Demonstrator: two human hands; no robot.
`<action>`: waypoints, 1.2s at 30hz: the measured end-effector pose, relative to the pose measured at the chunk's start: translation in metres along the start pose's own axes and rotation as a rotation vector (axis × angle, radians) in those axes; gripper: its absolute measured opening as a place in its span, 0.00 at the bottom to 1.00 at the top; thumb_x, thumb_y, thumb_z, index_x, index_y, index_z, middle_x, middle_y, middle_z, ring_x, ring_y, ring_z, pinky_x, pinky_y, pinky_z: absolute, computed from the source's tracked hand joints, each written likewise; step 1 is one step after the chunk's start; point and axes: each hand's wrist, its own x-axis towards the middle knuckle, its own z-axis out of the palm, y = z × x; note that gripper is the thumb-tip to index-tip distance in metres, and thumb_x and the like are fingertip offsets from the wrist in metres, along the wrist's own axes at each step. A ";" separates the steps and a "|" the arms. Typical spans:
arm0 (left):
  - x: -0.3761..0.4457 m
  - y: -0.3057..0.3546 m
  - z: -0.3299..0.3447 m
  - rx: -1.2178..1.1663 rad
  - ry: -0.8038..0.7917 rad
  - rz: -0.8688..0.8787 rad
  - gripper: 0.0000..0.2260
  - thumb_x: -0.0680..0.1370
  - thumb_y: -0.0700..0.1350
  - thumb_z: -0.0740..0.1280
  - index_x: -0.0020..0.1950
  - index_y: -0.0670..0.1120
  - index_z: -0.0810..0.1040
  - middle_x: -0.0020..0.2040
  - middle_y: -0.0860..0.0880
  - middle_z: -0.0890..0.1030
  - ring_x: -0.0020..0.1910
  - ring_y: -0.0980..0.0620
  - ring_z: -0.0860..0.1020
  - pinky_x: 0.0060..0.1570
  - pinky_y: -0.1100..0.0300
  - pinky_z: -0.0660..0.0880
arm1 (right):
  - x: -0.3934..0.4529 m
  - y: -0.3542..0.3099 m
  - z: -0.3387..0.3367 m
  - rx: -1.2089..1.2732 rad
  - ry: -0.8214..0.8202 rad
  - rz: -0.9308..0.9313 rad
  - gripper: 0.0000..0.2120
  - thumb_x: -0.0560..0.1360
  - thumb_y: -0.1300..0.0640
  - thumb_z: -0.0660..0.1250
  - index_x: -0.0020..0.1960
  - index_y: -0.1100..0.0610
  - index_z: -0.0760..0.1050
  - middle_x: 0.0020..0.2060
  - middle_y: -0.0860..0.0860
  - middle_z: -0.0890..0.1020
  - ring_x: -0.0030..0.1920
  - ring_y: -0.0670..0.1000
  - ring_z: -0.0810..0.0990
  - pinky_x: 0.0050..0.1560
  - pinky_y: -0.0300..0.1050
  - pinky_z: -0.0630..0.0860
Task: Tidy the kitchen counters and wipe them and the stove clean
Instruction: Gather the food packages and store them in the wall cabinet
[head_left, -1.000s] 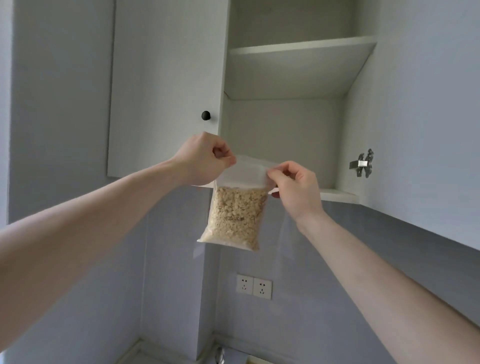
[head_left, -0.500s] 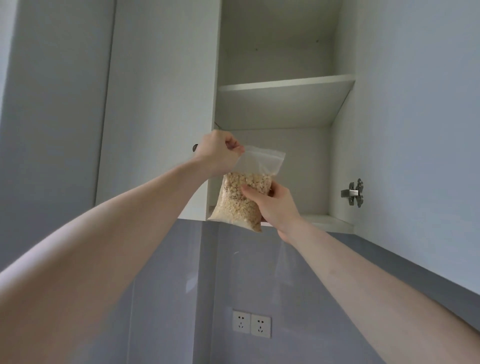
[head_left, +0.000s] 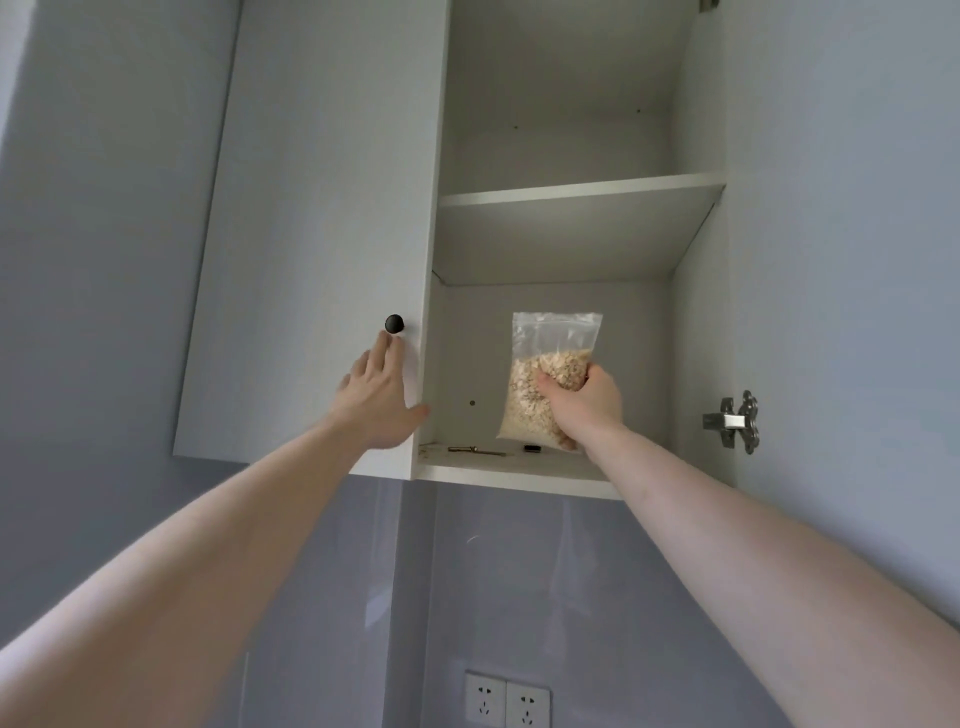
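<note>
Two hands are working at the cabinet (head_left: 561, 244): the left hand (head_left: 378, 400), fingers straight, is touching the door (head_left: 322, 208) below the knob (head_left: 394, 323), while the right hand (head_left: 586, 405) is gripping mid-body the bag (head_left: 545, 358), half-full of oats, probably light, soft and slippery, over the bottom shelf (head_left: 498, 475).

Home kitchen: wall cupboard (head_left: 332, 208), shelves (head_left: 576, 189), wall sockets (head_left: 506, 705).
</note>
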 end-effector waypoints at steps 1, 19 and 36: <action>0.001 -0.003 0.008 0.006 -0.013 -0.001 0.45 0.81 0.59 0.64 0.83 0.46 0.35 0.83 0.49 0.34 0.83 0.41 0.42 0.79 0.40 0.53 | 0.004 0.003 0.002 -0.019 0.012 -0.003 0.23 0.73 0.39 0.73 0.60 0.52 0.74 0.53 0.50 0.82 0.52 0.55 0.83 0.57 0.57 0.81; 0.016 -0.003 0.065 -0.118 0.157 0.011 0.39 0.82 0.46 0.53 0.77 0.45 0.22 0.76 0.48 0.20 0.76 0.41 0.23 0.77 0.36 0.33 | 0.060 0.065 0.064 -0.193 -0.182 0.123 0.23 0.81 0.40 0.63 0.56 0.61 0.78 0.37 0.54 0.80 0.34 0.52 0.78 0.35 0.42 0.71; 0.010 -0.001 0.065 -0.107 0.105 -0.019 0.39 0.82 0.47 0.53 0.77 0.45 0.22 0.76 0.49 0.21 0.77 0.42 0.24 0.78 0.37 0.35 | 0.052 0.062 0.053 -0.351 -0.151 0.269 0.37 0.73 0.38 0.73 0.71 0.62 0.70 0.64 0.57 0.78 0.60 0.57 0.80 0.59 0.46 0.77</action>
